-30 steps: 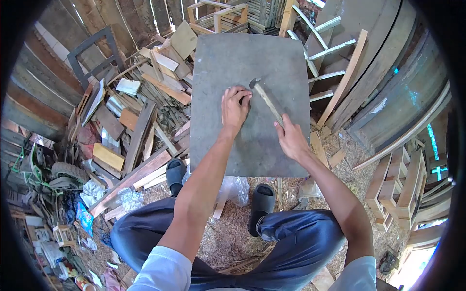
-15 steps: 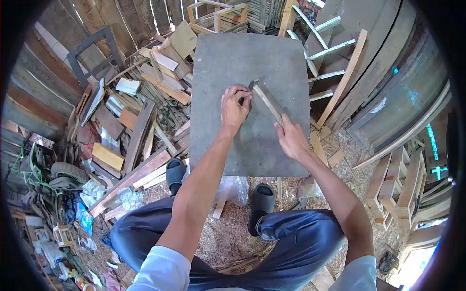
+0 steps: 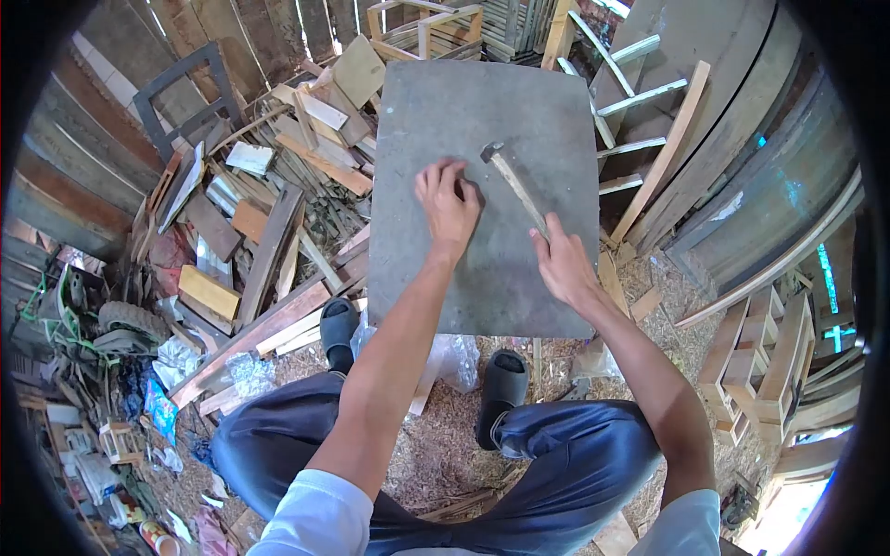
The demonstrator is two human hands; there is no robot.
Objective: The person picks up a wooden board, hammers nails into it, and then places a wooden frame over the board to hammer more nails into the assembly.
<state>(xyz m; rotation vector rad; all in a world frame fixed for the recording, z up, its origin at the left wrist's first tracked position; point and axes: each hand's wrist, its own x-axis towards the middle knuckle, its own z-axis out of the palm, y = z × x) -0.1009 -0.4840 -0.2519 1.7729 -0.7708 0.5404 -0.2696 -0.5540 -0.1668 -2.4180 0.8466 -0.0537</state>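
My right hand (image 3: 566, 267) is closed round the lower end of a hammer's (image 3: 521, 190) pale wooden handle. The dark metal head points away from me, just over a large grey board (image 3: 408, 306). On the middle left of that board is my left hand (image 3: 449, 206), its fingers curled downward and the thumb bent in. Its fingertips are turned away from view, so anything in them is hidden. A gap separates this hand from the hammer head. Tiny specks lie on the board's surface.
Scrap wood (image 3: 306, 139) is heaped to the left, with a yellow block (image 3: 209, 293) on it. A ladder-like wooden frame (image 3: 649, 148) leans at the right. Small wooden shelving (image 3: 758, 361) stands lower right. My sandals (image 3: 505, 389) rest on shavings below the board.
My left fingers were pinched beside the hammer head; now they are drawn back to the left and curled. The hammer head has shifted slightly up and right, away from them.
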